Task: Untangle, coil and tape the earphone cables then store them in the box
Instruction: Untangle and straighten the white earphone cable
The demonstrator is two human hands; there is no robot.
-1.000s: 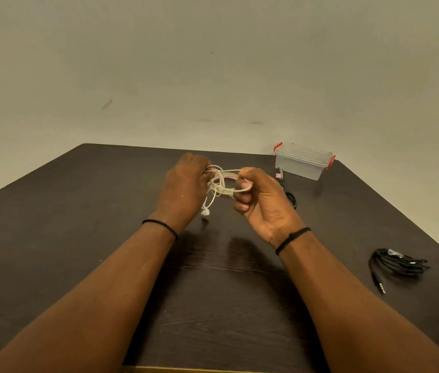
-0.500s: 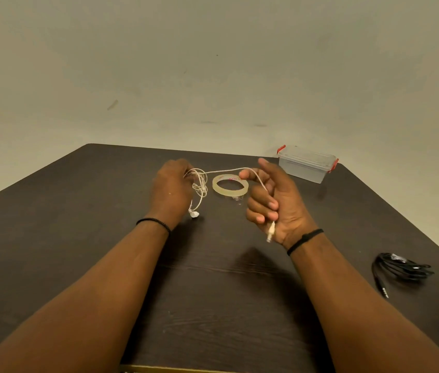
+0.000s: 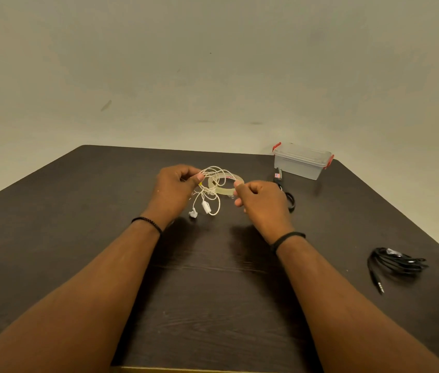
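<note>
While you look down from the head camera, your left hand (image 3: 176,188) is raised over a dark brown wooden table (image 3: 78,224), its thumb and fingers pinching a loose bundle of thin white earphone cable (image 3: 211,184). Several loops of that cable fan out to the right of this hand, and an inline remote and an earbud dangle just below it, close to the tabletop. Your right hand (image 3: 262,201) sits just right of the loops with its fingers curled, the fingertips pinching a strand of the same white cable. Between your two hands, and a little beyond them, a translucent ring-shaped roll of clear tape (image 3: 226,185) lies flat on the table, partly crossed by the cable loops. Just past your right hand, mostly hidden by it, lie black-handled scissors (image 3: 287,193). Farther beyond that hand, toward the table's far right corner, stands a small clear plastic box with a lid and red latches (image 3: 301,162). Well to the right of your right forearm, a coiled black earphone cable (image 3: 396,263) lies with its plug pointing toward you. Each wrist wears a thin black band.
</note>
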